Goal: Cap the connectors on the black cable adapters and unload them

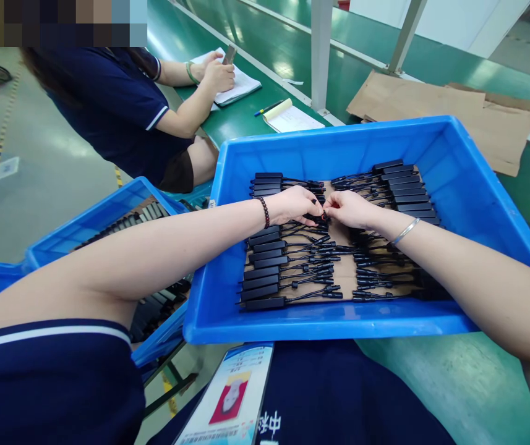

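Both hands meet over the middle of a blue plastic bin [339,327]. My left hand [296,206] is closed in a pinch on a black cable connector [324,216] that shows a bit of red or orange. From the other side my right hand [349,209] pinches at the same spot, its fingertips closed around the small connector end. Beneath them, black rectangular modules with short cables [265,269] lie in a row on the left side of the bin. Another row of black modules [406,191] faces it on the right, partly hidden by my right arm. Brown cardboard [343,278] shows between the rows.
A second blue bin [42,253] with similar parts stands lower left. On the green table [278,49] are a notepad [292,117], a pen [268,109] and cardboard sheets [450,111]. A co-worker [120,111] sits at the left, holding a small object over papers.
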`<state>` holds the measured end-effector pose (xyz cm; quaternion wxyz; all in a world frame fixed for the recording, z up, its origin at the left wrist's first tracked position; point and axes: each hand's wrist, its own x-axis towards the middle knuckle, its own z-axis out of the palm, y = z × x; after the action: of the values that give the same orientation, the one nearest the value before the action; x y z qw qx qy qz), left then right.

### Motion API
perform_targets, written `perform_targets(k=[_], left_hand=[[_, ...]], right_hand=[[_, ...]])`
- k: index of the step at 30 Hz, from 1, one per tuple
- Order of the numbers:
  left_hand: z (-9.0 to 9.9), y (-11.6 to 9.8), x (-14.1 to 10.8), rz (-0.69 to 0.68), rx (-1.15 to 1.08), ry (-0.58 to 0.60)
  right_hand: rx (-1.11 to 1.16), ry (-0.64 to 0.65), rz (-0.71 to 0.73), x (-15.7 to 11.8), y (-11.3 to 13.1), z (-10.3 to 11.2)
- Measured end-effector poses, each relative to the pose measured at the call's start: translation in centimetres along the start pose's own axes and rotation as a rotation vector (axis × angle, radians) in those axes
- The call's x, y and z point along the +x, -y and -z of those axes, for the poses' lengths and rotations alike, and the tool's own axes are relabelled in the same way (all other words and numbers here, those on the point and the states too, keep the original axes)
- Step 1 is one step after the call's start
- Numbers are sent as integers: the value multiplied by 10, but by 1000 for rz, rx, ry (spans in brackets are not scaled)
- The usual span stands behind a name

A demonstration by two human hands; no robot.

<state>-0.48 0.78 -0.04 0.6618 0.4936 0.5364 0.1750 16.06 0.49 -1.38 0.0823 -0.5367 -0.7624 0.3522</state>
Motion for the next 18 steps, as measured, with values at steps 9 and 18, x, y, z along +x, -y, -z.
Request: perform_targets(k=[9,18], left_hand=[[-2,3,1,-51,-16,-8],[-7,-1,0,21,-17,-83]], right_hand=[[569,68,-266,1,-4,15],[652,21,-196,3,-12,12]])
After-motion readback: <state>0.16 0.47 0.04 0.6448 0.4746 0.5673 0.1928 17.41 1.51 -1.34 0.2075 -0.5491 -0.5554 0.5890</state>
